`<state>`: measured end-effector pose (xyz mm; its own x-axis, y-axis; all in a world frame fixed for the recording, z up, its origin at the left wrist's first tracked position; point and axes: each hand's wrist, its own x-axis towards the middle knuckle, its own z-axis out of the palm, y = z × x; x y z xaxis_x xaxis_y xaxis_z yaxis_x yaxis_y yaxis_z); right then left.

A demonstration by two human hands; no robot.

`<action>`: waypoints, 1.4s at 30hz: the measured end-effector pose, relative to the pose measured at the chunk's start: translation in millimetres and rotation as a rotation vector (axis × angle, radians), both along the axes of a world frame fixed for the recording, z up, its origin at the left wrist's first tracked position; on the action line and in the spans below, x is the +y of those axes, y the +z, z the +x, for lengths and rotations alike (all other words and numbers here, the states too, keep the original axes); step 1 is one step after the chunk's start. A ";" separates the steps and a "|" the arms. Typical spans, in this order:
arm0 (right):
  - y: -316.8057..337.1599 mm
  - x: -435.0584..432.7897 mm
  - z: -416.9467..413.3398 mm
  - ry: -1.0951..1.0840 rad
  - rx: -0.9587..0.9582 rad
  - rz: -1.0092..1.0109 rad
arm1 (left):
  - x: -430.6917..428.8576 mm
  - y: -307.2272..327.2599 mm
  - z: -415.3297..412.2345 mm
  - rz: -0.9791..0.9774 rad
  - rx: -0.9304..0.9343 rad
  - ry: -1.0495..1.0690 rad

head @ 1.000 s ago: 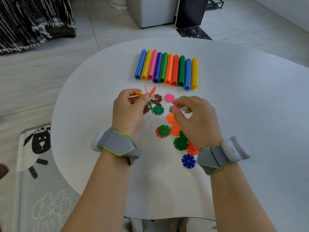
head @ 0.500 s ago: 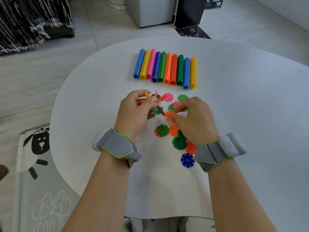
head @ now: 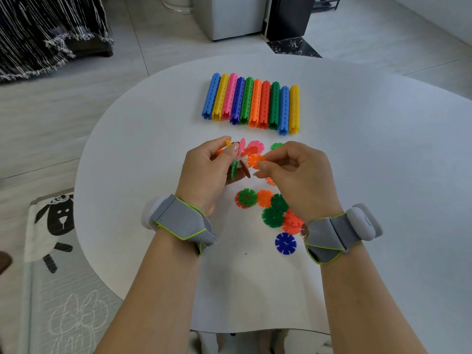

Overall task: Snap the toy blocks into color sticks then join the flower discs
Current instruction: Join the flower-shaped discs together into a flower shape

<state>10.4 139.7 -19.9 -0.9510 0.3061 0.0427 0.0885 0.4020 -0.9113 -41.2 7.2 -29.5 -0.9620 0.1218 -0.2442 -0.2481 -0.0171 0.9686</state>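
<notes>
My left hand (head: 208,172) grips a cluster of joined flower discs (head: 241,159) above the white table (head: 383,162); pink, green, brown and yellow petals stick out past my fingers. My right hand (head: 296,172) pinches a single orange disc (head: 255,160) and holds it against the cluster's right side. Loose discs lie below my hands: a green-on-red pair (head: 246,198), an orange one (head: 264,198), two green ones (head: 274,213), red ones (head: 292,222) and a blue one (head: 285,243). Several finished colour sticks (head: 251,103) lie side by side at the far side.
A pink disc (head: 258,145) and a green disc (head: 277,146) lie just beyond my hands. The table's curved edge runs along the left; below it is a sheep-pattern floor mat (head: 51,238). White and black furniture (head: 255,16) stands on the floor behind the table.
My right hand picked an orange disc off the table and brought it up to the cluster. My left hand turned the cluster and lifted it slightly.
</notes>
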 end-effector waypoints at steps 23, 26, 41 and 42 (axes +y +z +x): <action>-10.2 -2.9 -1.2 0.037 0.115 0.254 | -3.3 5.3 4.2 -0.177 0.114 -0.097; -14.5 -3.5 -1.7 0.039 0.158 0.293 | -3.1 6.5 6.3 -0.189 0.145 -0.116; -10.6 7.8 -2.8 -0.132 0.153 0.205 | 7.6 8.4 -1.8 -0.037 0.039 -0.093; -11.4 10.3 -2.8 -0.149 0.159 0.201 | 8.9 6.9 -1.1 -0.066 0.068 -0.104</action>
